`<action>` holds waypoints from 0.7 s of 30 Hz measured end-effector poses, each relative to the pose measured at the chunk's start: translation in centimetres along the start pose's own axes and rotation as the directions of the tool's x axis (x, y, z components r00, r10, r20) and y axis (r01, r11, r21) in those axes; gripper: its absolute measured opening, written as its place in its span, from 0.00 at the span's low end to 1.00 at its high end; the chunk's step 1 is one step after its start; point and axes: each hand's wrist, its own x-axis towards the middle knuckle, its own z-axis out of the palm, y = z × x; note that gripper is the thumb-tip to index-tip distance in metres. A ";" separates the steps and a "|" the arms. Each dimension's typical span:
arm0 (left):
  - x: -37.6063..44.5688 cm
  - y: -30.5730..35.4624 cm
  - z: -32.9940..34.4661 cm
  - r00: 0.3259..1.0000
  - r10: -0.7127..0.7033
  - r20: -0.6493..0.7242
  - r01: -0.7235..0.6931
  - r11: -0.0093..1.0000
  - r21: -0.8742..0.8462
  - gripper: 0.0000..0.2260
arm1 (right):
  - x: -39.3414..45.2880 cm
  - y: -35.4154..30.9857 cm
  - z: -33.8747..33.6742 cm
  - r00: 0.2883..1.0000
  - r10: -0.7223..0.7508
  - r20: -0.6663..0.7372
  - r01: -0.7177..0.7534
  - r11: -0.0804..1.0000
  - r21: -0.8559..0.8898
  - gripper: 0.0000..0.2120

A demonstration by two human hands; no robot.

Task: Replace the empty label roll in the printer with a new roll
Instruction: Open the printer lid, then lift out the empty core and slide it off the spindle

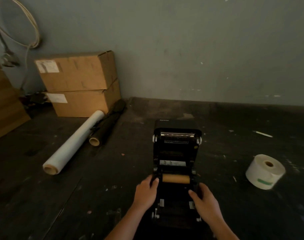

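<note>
A black label printer [176, 146] stands on the dark table with its lid swung up and back. Inside its bay lies a bare brown cardboard core [175, 178], the empty label roll, held across between the side guides. My left hand [146, 191] grips the printer's left side beside the core, thumb on the guide. My right hand [204, 200] holds the right side of the bay, thumb inside the edge. A full white label roll [265, 171] with a green mark lies on the table to the right, apart from both hands.
A roll of clear stretch film [73, 143] and a dark roll on a cardboard tube [104, 129] lie to the left. Two stacked cardboard boxes [78, 84] stand against the grey wall. A small white stick [262, 134] lies at the far right.
</note>
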 end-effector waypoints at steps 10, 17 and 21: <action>0.7 2.3 1.5 0.991 0.122 0.046 -0.128 0.977 0.173 0.23 | 1.0 -2.0 0.2 0.987 -0.114 0.111 0.138 0.960 -0.243 0.36; 1.0 2.9 2.1 0.996 0.084 0.022 -0.087 0.973 0.214 0.22 | 1.3 -2.1 0.6 0.988 -0.119 0.095 0.146 0.924 -0.355 0.38; 1.1 3.6 2.2 0.997 0.076 -0.022 -0.069 0.972 0.223 0.21 | 1.0 -2.0 0.6 0.989 -0.138 0.056 0.148 0.922 -0.357 0.38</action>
